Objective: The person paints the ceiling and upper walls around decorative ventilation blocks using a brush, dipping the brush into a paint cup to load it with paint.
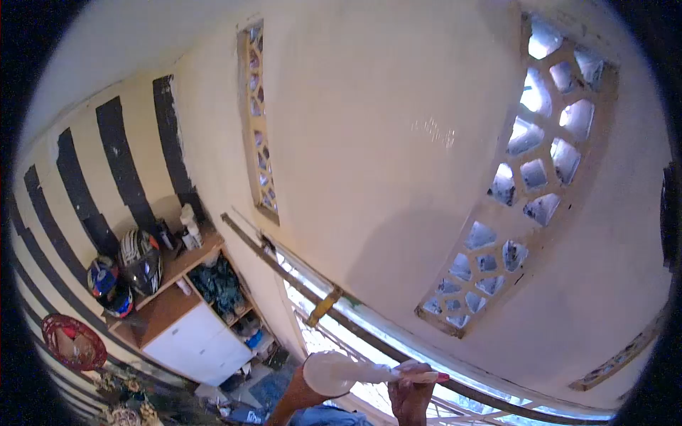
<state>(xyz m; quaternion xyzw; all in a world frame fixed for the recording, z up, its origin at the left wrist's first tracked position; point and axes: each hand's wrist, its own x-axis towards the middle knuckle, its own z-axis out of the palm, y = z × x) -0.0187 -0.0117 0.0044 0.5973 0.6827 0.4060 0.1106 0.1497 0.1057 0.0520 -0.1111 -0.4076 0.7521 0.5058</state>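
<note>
A pale whitish piece (330, 373) shows at the bottom middle, round and wide at its left end and narrowing toward the right; I cannot tell what it is. My left hand (301, 389) is at its wide end, the fingers hidden behind it. At the narrow end, my right hand (410, 395) has its fingers closed round the piece. A reddish tip (442, 378) sticks out to the right of these fingers. Just behind and above both hands runs a long curtain rod (369, 343) with a yellow bracket (324, 307) on it.
Below the rod is a bright window with a grille (334, 346). Openwork vents (529, 167) pierce the cream wall. At left, a cabinet (206, 348) carries helmets (141, 261) and bottles (189, 227). A red woven basket (74, 342) and flowers (128, 408) are at lower left.
</note>
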